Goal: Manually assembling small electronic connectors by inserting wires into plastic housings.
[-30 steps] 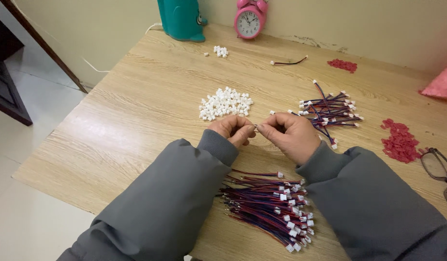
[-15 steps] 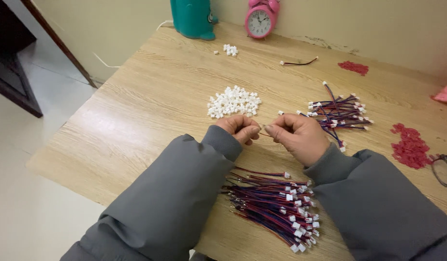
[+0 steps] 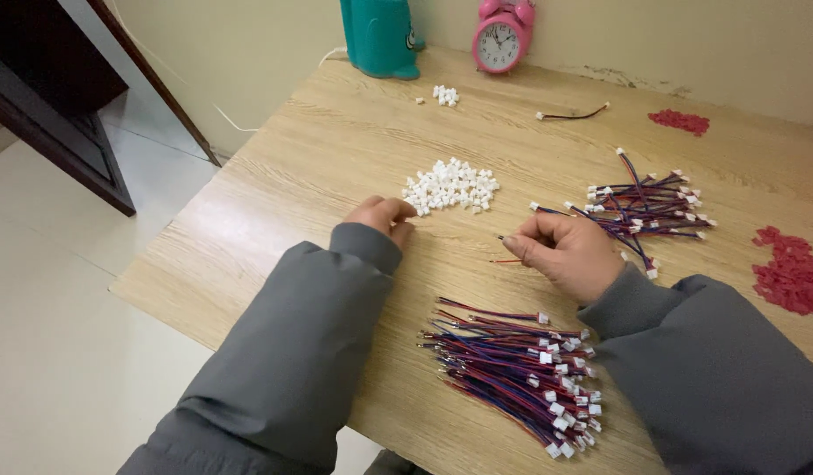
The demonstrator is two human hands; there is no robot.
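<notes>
Bare tabletop (image 3: 336,167) lies open left and far of the white connector pile (image 3: 450,186). The near wire bundle (image 3: 512,374) blocks the near edge; the right wire bundle (image 3: 644,204) and red pieces (image 3: 789,273) crowd the right.

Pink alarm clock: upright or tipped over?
Upright. The pink alarm clock stands on the wooden table at the wall, dial facing out.

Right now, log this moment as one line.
left hand: at white connector pile | right hand: pinching red-blue wire | near bundle: wired leads | table: wood
</notes>
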